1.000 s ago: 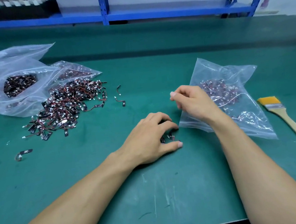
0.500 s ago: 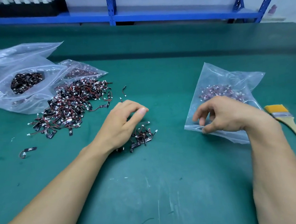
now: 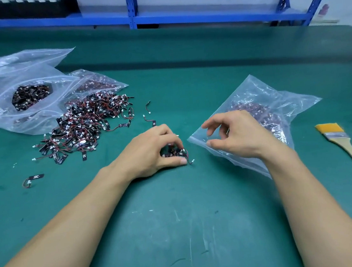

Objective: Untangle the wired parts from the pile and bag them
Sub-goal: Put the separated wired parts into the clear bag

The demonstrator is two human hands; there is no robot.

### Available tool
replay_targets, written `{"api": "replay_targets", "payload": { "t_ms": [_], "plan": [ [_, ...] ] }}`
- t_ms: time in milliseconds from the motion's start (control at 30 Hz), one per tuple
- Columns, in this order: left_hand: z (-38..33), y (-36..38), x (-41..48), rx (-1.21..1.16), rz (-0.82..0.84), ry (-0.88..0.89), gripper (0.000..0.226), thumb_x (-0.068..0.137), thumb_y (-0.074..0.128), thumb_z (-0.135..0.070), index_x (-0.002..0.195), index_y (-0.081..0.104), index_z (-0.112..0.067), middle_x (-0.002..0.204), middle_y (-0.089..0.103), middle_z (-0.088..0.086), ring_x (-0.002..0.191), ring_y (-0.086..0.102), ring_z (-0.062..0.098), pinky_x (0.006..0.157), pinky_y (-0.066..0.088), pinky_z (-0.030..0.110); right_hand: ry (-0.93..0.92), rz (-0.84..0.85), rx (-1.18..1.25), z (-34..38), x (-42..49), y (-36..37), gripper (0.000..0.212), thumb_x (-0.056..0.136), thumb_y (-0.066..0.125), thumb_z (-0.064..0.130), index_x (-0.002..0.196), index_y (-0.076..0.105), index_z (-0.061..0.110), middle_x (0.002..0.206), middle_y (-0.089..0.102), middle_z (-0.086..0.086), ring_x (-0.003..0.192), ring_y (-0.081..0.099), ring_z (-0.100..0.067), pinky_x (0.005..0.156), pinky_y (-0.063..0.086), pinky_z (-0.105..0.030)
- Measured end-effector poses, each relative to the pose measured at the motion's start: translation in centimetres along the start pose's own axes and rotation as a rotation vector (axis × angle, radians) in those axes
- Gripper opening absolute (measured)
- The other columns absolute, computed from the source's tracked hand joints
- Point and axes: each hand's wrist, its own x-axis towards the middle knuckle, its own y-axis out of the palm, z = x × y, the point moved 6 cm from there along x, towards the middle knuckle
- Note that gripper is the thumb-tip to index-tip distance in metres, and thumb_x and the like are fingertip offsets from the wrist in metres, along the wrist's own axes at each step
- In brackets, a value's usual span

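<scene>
Left hand (image 3: 151, 154): palm down on the green desk (image 3: 179, 219), fingers and thumb curled round a small clump of wired parts (image 3: 175, 152) (one white plug pokes out).
Right hand (image 3: 239, 137): over the clear bag (image 3: 280, 106), fingers loosely bent, parted, holding nothing.
Pile (image 3: 84, 129): far left.

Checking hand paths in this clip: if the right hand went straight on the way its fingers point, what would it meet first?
Probably the left hand, which holds a small bunch of wired parts just past the edge of the bag. The right hand points that way; relative height is unclear.
</scene>
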Motion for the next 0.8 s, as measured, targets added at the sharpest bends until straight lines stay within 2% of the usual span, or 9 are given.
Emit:
{"api": "replay_targets", "payload": {
  "t_ms": [100,167,300,400,500,567,600,667,800],
  "plan": [
    [0.1,0.0,0.2,0.015,-0.08,-0.03,0.026,0.084,0.062,-0.06,0.093,0.059,-0.036,0.091,0.053,-0.015,0.079,0.052,0.005,0.074,0.05,0.038,-0.009,0.035,-0.113,0.0,-0.4,-0.7,0.037,0.069,0.082,0.037,0.102,0.064,0.038,0.09,0.058,0.021,0.079,0.048,0.013,0.071,0.041,-0.02],
    [0.3,-0.4,0.2,-0.029,-0.126,-0.041,0.028,0.084,0.06,-0.061,0.091,0.055,-0.035,0.085,0.054,-0.017,0.075,0.052,0.004,0.07,0.047,0.032,0.028,0.072,-0.147,-0.7,-0.8,-1.5,0.043,0.063,0.085,0.047,0.098,0.062,0.04,0.087,0.056,0.02,0.081,0.046,0.015,0.069,0.039,-0.025],
    [1.5,-1.5,-0.4,-0.247,-0.187,-0.082,0.037,0.085,0.055,-0.062,0.107,0.062,-0.033,0.095,0.06,-0.019,0.079,0.059,0.007,0.068,0.041,0.017,0.117,0.214,-0.189,-1.9,-1.5,-1.8,0.047,0.051,0.091,0.054,0.089,0.066,0.041,0.08,0.059,0.016,0.075,0.05,0.01,0.061,0.037,-0.024],
    [2.7,-2.0,-1.1,-0.343,-0.197,-0.091,0.035,0.079,0.068,-0.051,0.112,0.062,-0.039,0.107,0.061,-0.014,0.088,0.055,0.008,0.072,0.038,0.013,0.105,0.274,-0.189,-2.0,-1.6,-1.6,0.029,0.06,0.091,0.045,0.081,0.072,0.041,0.074,0.066,0.021,0.067,0.054,0.008,0.055,0.035,-0.016],
    [3.1,-1.7,-1.3,-0.277,-0.081,-0.088,0.069,0.058,0.075,-0.068,0.122,0.057,-0.047,0.116,0.054,-0.018,0.094,0.047,0.003,0.084,0.035,0.013,0.089,0.24,-0.111,-1.7,-1.5,-1.9,0.013,0.074,0.086,0.033,0.071,0.075,0.039,0.066,0.066,0.025,0.057,0.056,0.004,0.052,0.037,-0.011],
    [2.4,-0.9,-0.9,-0.076,0.02,-0.044,0.091,0.053,0.066,-0.083,0.133,0.054,-0.043,0.12,0.049,-0.017,0.101,0.042,0.004,0.095,0.034,0.02,0.092,0.18,-0.063,-1.7,-1.4,-2.1,0.013,0.079,0.083,0.029,0.07,0.076,0.035,0.058,0.063,0.028,0.049,0.057,0.002,0.05,0.038,-0.008],
    [1.9,-0.5,-0.6,0.008,0.049,-0.017,0.091,0.056,0.061,-0.087,0.135,0.054,-0.042,0.121,0.047,-0.014,0.103,0.04,0.006,0.097,0.034,0.024,0.1,0.141,-0.043,-1.7,-1.2,-2.2,0.013,0.081,0.081,0.028,0.071,0.076,0.033,0.055,0.062,0.028,0.044,0.057,0.0,0.049,0.038,-0.008],
    [0.4,0.4,0.1,0.084,0.075,0.028,0.077,0.067,0.053,-0.087,0.131,0.056,-0.045,0.12,0.045,-0.012,0.104,0.042,0.008,0.094,0.036,0.027,0.108,0.049,-0.029,-1.7,-0.9,-2.2,0.014,0.084,0.078,0.027,0.071,0.074,0.032,0.056,0.061,0.029,0.044,0.057,0.001,0.048,0.038,-0.009],
    [-1.4,0.8,0.7,0.142,0.035,0.053,0.044,0.083,0.047,-0.075,0.109,0.059,-0.041,0.111,0.048,-0.018,0.085,0.049,0.005,0.07,0.042,0.029,0.099,-0.113,0.0,-1.7,-0.5,-2.7,0.017,0.084,0.078,0.029,0.07,0.072,0.035,0.071,0.066,0.028,0.054,0.058,0.0,0.051,0.041,-0.006]
  ]
}}
